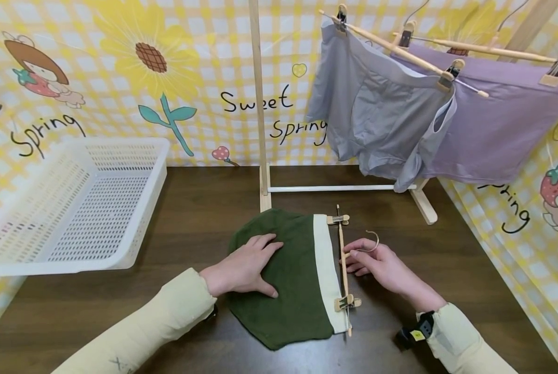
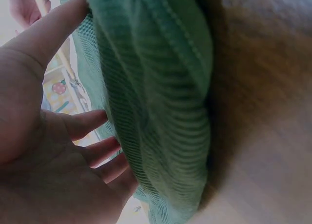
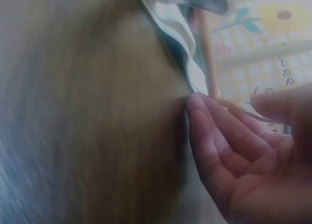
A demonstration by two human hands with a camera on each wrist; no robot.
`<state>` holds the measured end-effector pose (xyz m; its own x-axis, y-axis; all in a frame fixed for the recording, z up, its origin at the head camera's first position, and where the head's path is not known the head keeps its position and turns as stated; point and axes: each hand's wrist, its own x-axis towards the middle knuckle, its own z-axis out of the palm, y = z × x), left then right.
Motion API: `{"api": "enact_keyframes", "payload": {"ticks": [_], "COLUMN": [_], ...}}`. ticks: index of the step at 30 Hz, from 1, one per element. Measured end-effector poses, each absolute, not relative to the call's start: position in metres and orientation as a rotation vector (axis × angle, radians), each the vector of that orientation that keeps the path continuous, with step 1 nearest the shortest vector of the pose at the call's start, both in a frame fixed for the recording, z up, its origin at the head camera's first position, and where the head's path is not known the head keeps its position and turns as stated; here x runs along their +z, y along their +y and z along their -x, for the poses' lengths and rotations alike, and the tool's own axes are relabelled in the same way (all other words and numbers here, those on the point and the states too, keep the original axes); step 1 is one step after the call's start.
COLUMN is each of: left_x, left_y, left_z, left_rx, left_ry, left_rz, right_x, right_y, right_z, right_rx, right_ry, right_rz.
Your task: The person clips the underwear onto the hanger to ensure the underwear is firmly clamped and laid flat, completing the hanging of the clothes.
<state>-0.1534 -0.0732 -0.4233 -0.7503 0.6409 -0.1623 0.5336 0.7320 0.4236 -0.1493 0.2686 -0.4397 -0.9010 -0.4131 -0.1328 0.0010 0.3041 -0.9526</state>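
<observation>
A pair of dark green ribbed shorts (image 1: pixel 293 270) with a cream waistband (image 1: pixel 326 270) lies flat on the table. My left hand (image 1: pixel 246 265) rests on it with fingers spread; the left wrist view shows its fingertips touching the ribbed cloth (image 2: pixel 146 97). Along the waistband runs a wooden clip hanger (image 1: pixel 343 259), whose upper clip (image 1: pixel 338 219) and lower clip (image 1: pixel 347 303) sit on the waistband's ends. With thumb and fingers, my right hand (image 1: pixel 377 262) pinches the hanger at the base of its metal hook (image 1: pixel 374 240). In the right wrist view, the fingertips are beside the waistband (image 3: pixel 195 75).
A white perforated basket (image 1: pixel 155 192) stands at the left. Behind the shorts is a wooden rack (image 1: pixel 258 104) with a white lower bar (image 1: pixel 335 188). Grey shorts (image 1: pixel 386 98) and a purple garment (image 1: pixel 489 119) hang from clip hangers at the upper right.
</observation>
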Motion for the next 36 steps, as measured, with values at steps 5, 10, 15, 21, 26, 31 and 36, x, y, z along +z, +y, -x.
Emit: {"api": "enact_keyframes", "payload": {"ticks": [5, 10, 15, 21, 26, 31, 36], "left_x": [-0.425, -0.428, -0.429, -0.429, -0.43, -0.428, -0.42], "left_y": [-0.074, -0.075, -0.076, -0.075, -0.076, -0.074, -0.069], "left_z": [0.154, 0.153, 0.153, 0.154, 0.154, 0.156, 0.166], "left_rx": [0.518, 0.555, 0.565, 0.552, 0.548, 0.525, 0.562], "left_ry": [2.641, 2.647, 2.657, 2.658, 2.664, 2.666, 2.703], "left_rz": [-0.913, -0.925, -0.939, -0.935, -0.945, -0.942, -0.926], "right_x": [-0.432, -0.43, -0.431, -0.429, -0.426, -0.422, -0.407], "right_y": [0.282, 0.3, 0.312, 0.313, 0.312, 0.315, 0.309], "right_z": [0.153, 0.155, 0.159, 0.17, 0.179, 0.186, 0.195], "right_rx": [-1.559, -1.374, -1.14, -1.011, -0.818, -0.673, -0.703], "right_ry": [2.31, 2.52, 2.664, 2.645, 2.665, 2.719, 2.726], "right_rz": [0.242, 0.217, 0.279, 0.346, 0.264, 0.265, 0.273]}}
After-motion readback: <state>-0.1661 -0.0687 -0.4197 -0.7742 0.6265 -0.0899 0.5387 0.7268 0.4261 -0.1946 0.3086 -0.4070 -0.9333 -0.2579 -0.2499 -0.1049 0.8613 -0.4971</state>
